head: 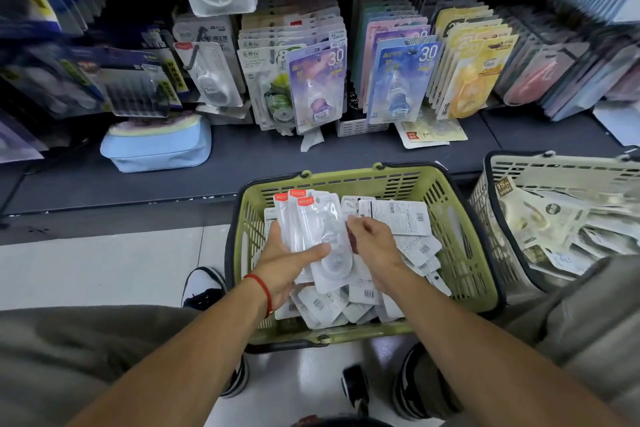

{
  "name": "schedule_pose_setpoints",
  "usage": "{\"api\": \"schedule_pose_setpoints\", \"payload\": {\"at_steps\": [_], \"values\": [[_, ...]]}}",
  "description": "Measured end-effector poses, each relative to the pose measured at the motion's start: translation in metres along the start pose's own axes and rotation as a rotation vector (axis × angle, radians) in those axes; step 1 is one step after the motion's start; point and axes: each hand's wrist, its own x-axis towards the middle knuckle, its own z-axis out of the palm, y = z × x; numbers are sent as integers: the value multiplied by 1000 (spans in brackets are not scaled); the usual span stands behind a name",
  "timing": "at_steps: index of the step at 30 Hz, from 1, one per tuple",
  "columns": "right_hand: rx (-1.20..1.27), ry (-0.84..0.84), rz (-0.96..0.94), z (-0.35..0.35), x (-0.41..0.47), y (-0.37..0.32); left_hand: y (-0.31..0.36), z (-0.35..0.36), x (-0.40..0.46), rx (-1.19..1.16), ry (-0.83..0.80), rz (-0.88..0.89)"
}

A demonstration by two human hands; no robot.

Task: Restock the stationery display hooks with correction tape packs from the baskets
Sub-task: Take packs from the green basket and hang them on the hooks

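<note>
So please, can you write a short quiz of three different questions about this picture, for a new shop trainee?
1. True or false: the left hand grips a fan of clear packs with red corner labels.
2. Which basket are both hands over? A: green basket; B: white basket.
3. Fill in: the big number on the purple hanging pack is ___.

Key: 1 true; 2 A; 3 30.

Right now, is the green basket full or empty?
Partly full. White packs lie piled across the green basket's floor, below its rim. The left hand holds a few more above them.
</note>
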Motion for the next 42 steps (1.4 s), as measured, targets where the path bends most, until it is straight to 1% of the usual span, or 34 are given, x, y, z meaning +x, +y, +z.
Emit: {"api": "schedule_pose_setpoints", "payload": {"at_steps": [1, 2, 3, 4, 5, 6, 8, 10, 12, 13, 15, 16, 17, 18, 19, 20, 23, 29, 32, 34, 38, 40, 42], "values": [[-192, 49, -69, -9, 9, 4, 0, -2, 0, -16, 26, 0], [-475, 91, -134, -20, 18, 9, 1, -4, 1, -29, 46, 0], [-767, 81, -156, -32, 27, 17, 2, -6, 1, -38, 61, 1], [-991, 37, -136, -46, 35, 23, 3, -8, 1, -43, 71, 2], [-1131, -11, -101, -57, 42, 29, 4, -10, 2, -44, 77, 3], [-1208, -45, -77, -66, 46, 34, 5, -12, 3, -48, 80, 4], [-1258, -45, -111, -72, 46, 40, 8, -14, 5, -61, 86, 6], [-1167, 40, -238, -72, 41, 36, 10, -15, 6, -78, 96, 13], [-945, 148, -299, -70, 34, 22, 13, -14, 7, -93, 108, 22], [-768, 178, -277, -67, 29, 12, 14, -13, 8, -96, 110, 28], [-254, 191, -157, -61, 21, -16, 20, -10, 7, -95, 101, 49], [3, 147, -58, -58, 18, -31, 24, -8, 6, -100, 95, 67], [209, 79, 33, -55, 13, -48, 30, -5, 5, -108, 85, 90], [327, 8, 82, -53, 10, -61, 37, -2, 4, -118, 67, 117], [351, -54, 84, -49, 8, -72, 45, 2, 2, -129, 40, 147], [316, -87, 56, -47, 7, -81, 54, 6, 0, -143, 9, 178], [185, -140, -97, -39, -2, -113, 88, 17, -12, -173, -55, 299], [57, -314, -432, -43, -23, -201, 161, 16, -32, -164, -28, 577], [22, -334, -564, -47, -21, -250, 204, 11, -36, -123, -21, 706], [20, -327, -624, -49, -14, -280, 232, 4, -37, -61, 17, 786], [58, -226, -711, -47, 5, -325, 268, -15, -39, 54, 192, 908], [61, -196, -738, -41, 14, -342, 271, -25, -36, 59, 267, 967], [82, -187, -749, -33, 21, -352, 271, -33, -32, 5, 314, 990]]}}
